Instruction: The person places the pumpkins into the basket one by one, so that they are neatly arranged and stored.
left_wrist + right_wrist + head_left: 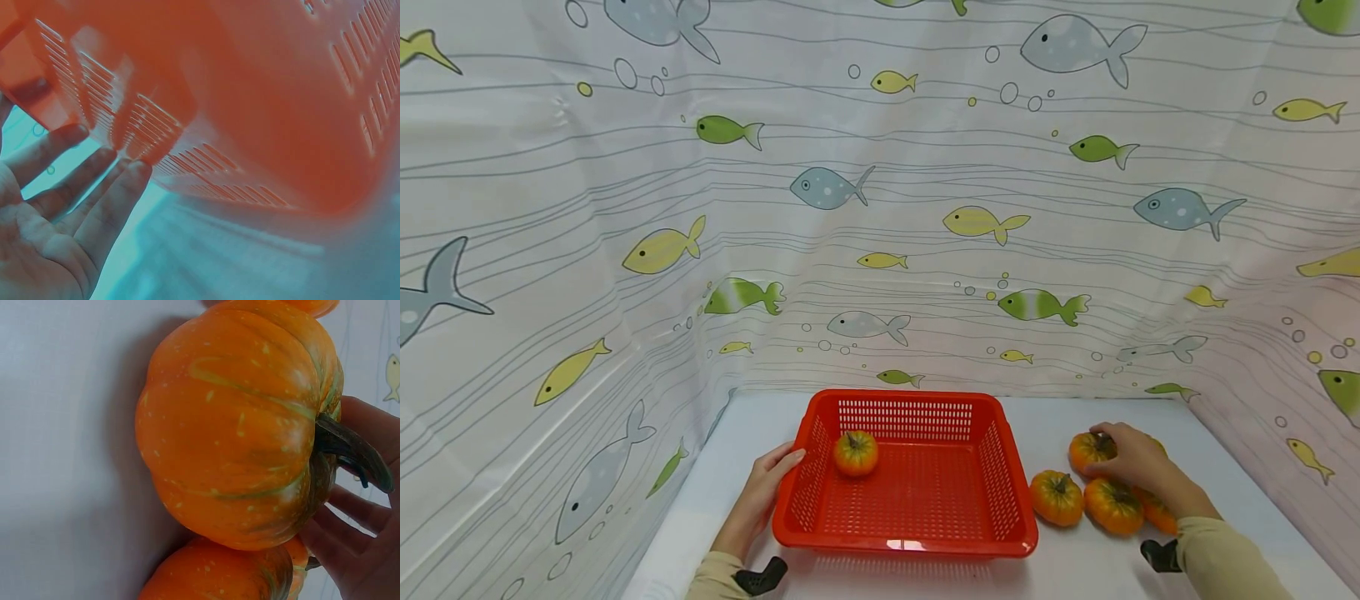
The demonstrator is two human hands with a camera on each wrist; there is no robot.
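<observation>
A red plastic basket (910, 546) with slotted walls stands on the table, and one small orange pumpkin (856, 455) sits inside, at its back left. My left hand (765, 483) holds the basket's left rim, thumb over the edge; in the left wrist view the fingers (112, 200) touch the outer wall. To the basket's right, my right hand (1138, 462) grips the back-left pumpkin (1086, 451) of a cluster, fingers over its top. A nearer pumpkin (237, 425) with a dark green stem fills the right wrist view and hides that grip.
More pumpkins crowd around the right hand: one (1057, 498) close to the basket's right wall, one (1114, 507) in front, others partly behind the forearm. A fish-patterned curtain (925, 233) encloses the back and sides of the white table (1075, 575).
</observation>
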